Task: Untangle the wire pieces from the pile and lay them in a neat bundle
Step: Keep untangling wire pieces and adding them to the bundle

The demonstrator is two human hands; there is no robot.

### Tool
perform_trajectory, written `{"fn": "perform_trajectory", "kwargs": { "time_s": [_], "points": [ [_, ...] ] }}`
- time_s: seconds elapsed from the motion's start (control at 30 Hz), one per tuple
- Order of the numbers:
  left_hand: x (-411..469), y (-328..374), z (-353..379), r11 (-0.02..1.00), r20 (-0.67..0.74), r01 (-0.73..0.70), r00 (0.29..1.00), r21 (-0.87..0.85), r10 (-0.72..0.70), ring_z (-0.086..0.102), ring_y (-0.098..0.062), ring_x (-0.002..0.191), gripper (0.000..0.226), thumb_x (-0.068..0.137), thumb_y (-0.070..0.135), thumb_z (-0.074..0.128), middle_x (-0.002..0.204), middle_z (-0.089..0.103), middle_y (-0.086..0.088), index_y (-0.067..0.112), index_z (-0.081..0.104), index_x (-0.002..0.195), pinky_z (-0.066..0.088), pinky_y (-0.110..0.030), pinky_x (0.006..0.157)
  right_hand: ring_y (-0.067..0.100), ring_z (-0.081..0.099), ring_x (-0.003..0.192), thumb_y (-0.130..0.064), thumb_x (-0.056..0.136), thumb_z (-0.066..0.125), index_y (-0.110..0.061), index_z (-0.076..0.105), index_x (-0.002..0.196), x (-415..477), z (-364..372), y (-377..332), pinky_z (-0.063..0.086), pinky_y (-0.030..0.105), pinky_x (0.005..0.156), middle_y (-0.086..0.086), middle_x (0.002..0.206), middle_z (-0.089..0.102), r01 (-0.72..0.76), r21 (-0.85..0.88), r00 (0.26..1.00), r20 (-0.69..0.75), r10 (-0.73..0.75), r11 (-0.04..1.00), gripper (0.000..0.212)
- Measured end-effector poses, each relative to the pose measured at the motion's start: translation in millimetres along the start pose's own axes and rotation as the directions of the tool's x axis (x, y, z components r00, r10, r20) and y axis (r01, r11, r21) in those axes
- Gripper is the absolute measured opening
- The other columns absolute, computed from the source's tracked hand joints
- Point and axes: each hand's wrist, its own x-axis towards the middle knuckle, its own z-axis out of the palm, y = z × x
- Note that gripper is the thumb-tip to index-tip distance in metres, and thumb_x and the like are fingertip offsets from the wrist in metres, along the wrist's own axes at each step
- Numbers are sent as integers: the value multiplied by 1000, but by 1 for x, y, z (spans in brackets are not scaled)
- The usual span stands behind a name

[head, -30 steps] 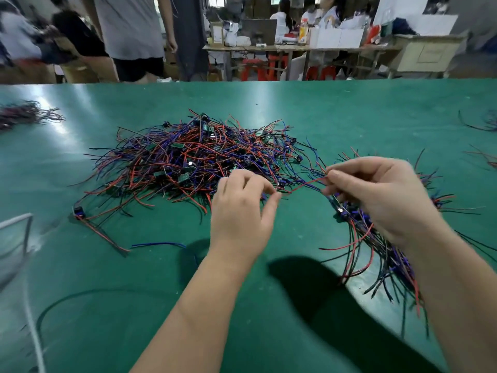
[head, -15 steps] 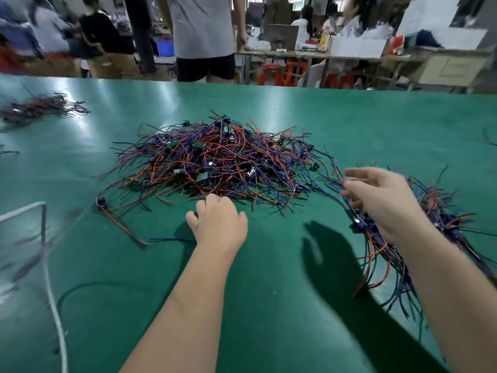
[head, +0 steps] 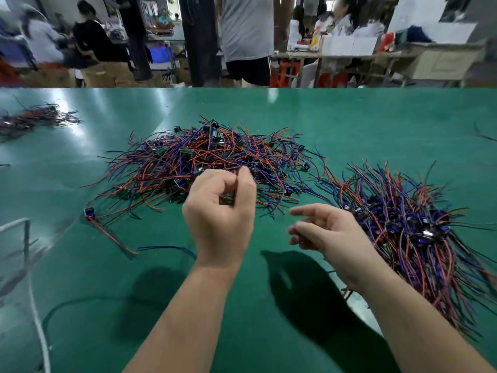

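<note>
A tangled pile of red, blue and black wire pieces with small black connectors lies in the middle of the green table. To its right lies a straighter bundle of the same wires. My left hand hovers at the pile's near edge, thumb and fingers curled and pinching a wire piece with a small green part. My right hand hangs between pile and bundle, fingers loosely extended, holding nothing that I can see.
A loose wire piece with a connector and a single blue wire lie at the left front. Another wire heap sits far left. A white cord runs along the left edge. People stand beyond the table's far edge.
My left hand rose from the table's surface and now pinches a wire piece. My right hand let go at the bundle and drew back toward the left.
</note>
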Motion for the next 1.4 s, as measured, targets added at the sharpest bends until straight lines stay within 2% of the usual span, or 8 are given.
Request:
{"fn": "perform_trajectory", "kwargs": {
  "time_s": [0.13, 0.3, 0.57, 0.77, 0.87, 1.03, 1.3, 1.4],
  "points": [
    [-27, 24, 10, 968, 252, -229, 935, -104, 249, 58, -21, 70, 26, 83, 19, 61, 70, 63, -1, 7, 65, 60, 48, -37, 70, 23, 60, 80, 10, 79, 65, -30, 49, 130, -1, -2, -4, 50, 34, 82, 18, 103, 66, 144, 141, 981, 112, -160, 979, 66],
    [-49, 34, 15, 908, 530, -236, 750, -346, 396, 60, -19, 97, 29, 78, 19, 64, 104, 65, -2, 9, 64, 105, 47, -38, 87, 34, 67, 93, 16, 86, 51, -3, 67, 105, -4, -10, -6, 54, 35, 82, 18, 97, 72, 297, 99, 955, -43, -294, 950, 32],
    [-38, 22, 17, 1000, 394, 21, 919, -14, -14, 53, -12, 119, 45, 94, 31, 44, 125, 59, 2, 16, 43, 137, 39, -41, 104, 10, 50, 49, -38, 82, 52, -14, 75, 69, 0, -27, -28, 45, 19, 49, -2, 56, 54, 71, 695, 995, -96, -5, 715, 36],
    [-34, 29, 17, 752, 802, 613, 563, -243, -199, 67, -9, 58, 24, 89, 31, 54, 71, 71, -1, 12, 69, 90, 54, -22, 56, 12, 43, 50, -34, 82, 52, -14, 66, 63, -3, -27, -32, 42, 19, 52, -2, 53, 44, 32, 769, 999, -27, -17, 639, 31],
    [-37, 35, 18, 651, 825, 722, 501, -232, -262, 55, -9, 41, 27, 75, 34, 67, 67, 69, 3, 24, 63, 99, 42, -18, 38, 8, 51, 53, -19, 77, 57, -10, 66, 84, -2, -29, -32, 48, 16, 54, -2, 56, 54, 107, 723, 994, -97, -53, 682, 15],
    [-37, 32, 19, 662, 745, 735, 522, -146, -416, 42, -8, 31, 19, 80, 26, 73, 64, 70, -6, 15, 60, 89, 32, -13, 34, 7, 53, 55, -11, 87, 58, -15, 70, 95, -1, -33, -23, 44, 15, 56, -4, 63, 59, 213, 309, 969, -191, -159, 927, 15],
    [-27, 41, 13, 331, 910, 941, 74, 72, -408, 63, -5, 52, 28, 66, 41, 64, 72, 72, 2, 18, 70, 81, 46, -16, 42, 8, 58, 56, -15, 67, 65, -8, 71, 85, -2, -33, -25, 49, 15, 55, 1, 62, 65, 97, 385, 995, -57, -81, 918, 20],
    [-26, 40, 13, 217, 915, 972, 2, 94, -403, 67, -5, 59, 26, 64, 38, 65, 70, 70, 3, 18, 76, 77, 50, -18, 47, 8, 58, 54, -13, 62, 69, -10, 73, 81, -4, -33, -26, 50, 15, 53, 1, 62, 65, 71, 399, 997, -33, -63, 914, 19]
  ]
}}
